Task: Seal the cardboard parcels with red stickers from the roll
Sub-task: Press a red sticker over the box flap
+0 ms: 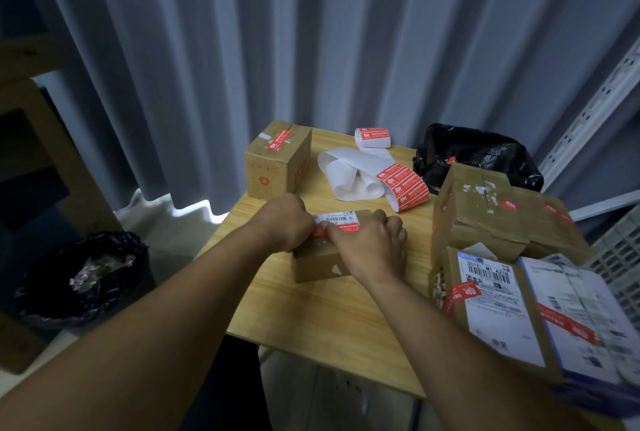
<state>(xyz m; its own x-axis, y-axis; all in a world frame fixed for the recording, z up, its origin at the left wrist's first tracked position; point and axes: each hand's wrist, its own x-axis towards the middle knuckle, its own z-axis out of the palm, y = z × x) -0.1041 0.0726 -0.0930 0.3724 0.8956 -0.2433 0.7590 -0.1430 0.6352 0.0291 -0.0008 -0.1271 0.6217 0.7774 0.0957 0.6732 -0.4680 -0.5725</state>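
Note:
A small cardboard parcel (317,266) lies on the wooden table (311,320) right under both my hands. A red sticker (320,231) sits on its top beside a white barcode label. My left hand (284,223) has its fingers curled down on the sticker's left end at the parcel's edge. My right hand (372,245) presses its thumb along the sticker, the other fingers curled on the top. The sticker roll (373,137) stands at the back, its strip of red stickers (403,185) and bare white backing unrolled toward me.
A sealed box (277,162) stands at the table's back left. A stack of parcels (512,233) with red stickers fills the right side. A black bag (478,153) lies behind them, a black-lined bin (86,275) on the floor left. Grey curtain behind.

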